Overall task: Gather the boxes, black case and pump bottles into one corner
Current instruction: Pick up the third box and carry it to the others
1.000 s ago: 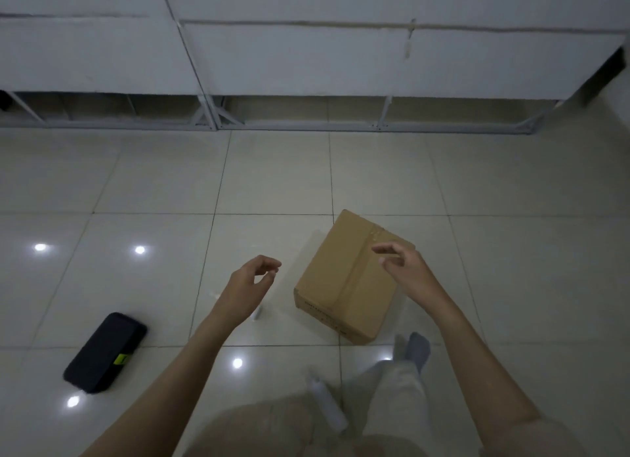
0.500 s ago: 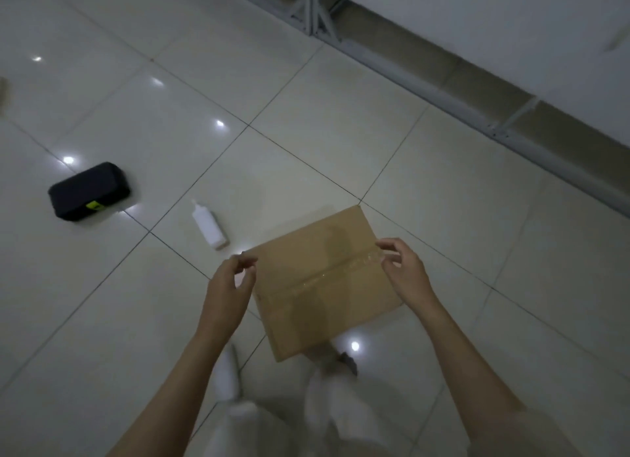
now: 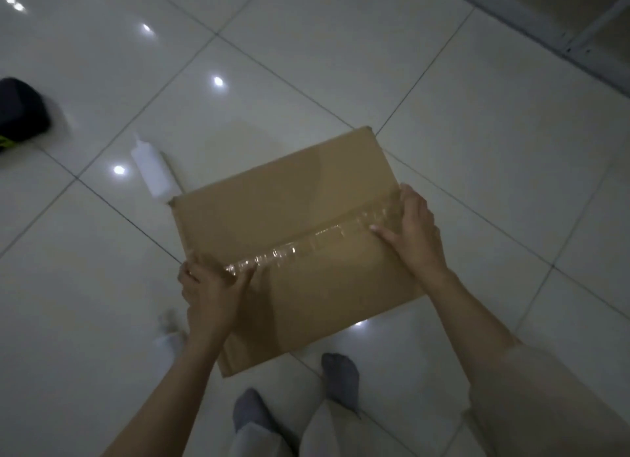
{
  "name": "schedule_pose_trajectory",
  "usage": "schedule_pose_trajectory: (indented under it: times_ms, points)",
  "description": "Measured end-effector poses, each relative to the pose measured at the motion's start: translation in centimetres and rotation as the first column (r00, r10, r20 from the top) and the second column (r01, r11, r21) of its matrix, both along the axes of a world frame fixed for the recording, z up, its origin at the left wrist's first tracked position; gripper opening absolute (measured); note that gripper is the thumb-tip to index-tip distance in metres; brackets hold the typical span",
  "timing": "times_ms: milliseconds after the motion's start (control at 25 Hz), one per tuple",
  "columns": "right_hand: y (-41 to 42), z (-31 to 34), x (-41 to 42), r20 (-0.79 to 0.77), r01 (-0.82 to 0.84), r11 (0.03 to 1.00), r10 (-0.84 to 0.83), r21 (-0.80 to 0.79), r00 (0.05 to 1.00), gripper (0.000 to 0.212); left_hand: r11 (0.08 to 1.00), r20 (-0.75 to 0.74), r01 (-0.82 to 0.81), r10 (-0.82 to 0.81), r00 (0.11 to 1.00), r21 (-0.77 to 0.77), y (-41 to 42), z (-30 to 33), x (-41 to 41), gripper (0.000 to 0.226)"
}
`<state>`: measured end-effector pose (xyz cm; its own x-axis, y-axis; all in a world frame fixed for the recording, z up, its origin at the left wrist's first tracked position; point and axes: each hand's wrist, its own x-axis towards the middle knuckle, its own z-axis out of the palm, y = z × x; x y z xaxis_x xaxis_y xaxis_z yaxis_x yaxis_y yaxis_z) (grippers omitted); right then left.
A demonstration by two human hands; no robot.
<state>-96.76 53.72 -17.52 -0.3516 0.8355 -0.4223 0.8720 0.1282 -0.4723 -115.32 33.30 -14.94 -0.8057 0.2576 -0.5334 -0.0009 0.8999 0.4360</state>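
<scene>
We are holding the box [image 3: 300, 238] with both hands, one at each end of the taped seam that runs along its long axis from about 8 o'clock to 2 o'clock. Our left hand [image 3: 209, 294] is clamping the 8 o'clock end, thumb lying on the tape and the other fingers curling over the edge. Our right hand [image 3: 410, 231] is grasping the 2 o'clock end the same way, fingers [image 3: 383, 233] pressing on the lid. Whether the box is lifted or resting on the floor [image 3: 494, 142], we cannot tell. The bottle [image 3: 155, 173] is lying on its side just beyond the box's 10 o'clock corner, nearer our left hand. The case [image 3: 20, 112] is sitting well apart at 9 o'clock, cut by the frame edge. We are judging that the box goes to the corner first, with both hands needed for carrying it.
</scene>
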Motion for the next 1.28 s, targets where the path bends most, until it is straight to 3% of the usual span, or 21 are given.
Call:
schedule_pose_trajectory:
  times_ms: [80,240,480,680,880,1080,1280]
  points:
    - [0.1,-2.0,0.7,-0.059,0.081,0.994,-0.085,-0.069,0.995,0.093,0.994,-0.011,-0.097,0.098,0.995,0.049,-0.7,-2.9,0.7,0.108]
    - [0.0,-2.9,1.3,-0.064,0.154,0.986,-0.157,-0.062,0.985,0.075,0.974,-0.089,-0.141,0.158,0.983,0.180,-1.8,-5.0,0.5,0.113]
    - [-1.8,1.4,-0.3,-0.158,0.123,0.989,-0.135,-0.080,0.978,0.065,0.967,-0.085,-0.107,0.129,0.988,0.232,-4.5,-1.2,-1.9,0.115]
    - [-3.7,10.2,-5.1,-0.214,0.019,0.996,-0.036,-0.081,0.976,0.064,0.961,-0.155,-0.132,0.173,0.973,0.245,-8.5,7.8,-5.5,0.114]
    - [-6.9,21.9,-11.8,-0.256,-0.180,0.984,0.170,-0.016,0.952,0.066,0.945,-0.262,-0.193,0.264,0.928,0.265,-14.2,19.3,-9.7,0.107]
    - [-13.4,35.2,-17.1,-0.398,-0.311,0.950,0.292,0.017,0.870,0.064,0.918,-0.345,-0.263,0.360,0.867,0.296,-23.7,32.9,-11.9,0.103]
    - [-23.7,46.0,-22.5,-0.520,-0.469,0.881,0.432,0.066,0.737,0.064,0.848,-0.413,-0.376,0.515,0.751,0.373,-35.8,43.7,-11.4,0.111]
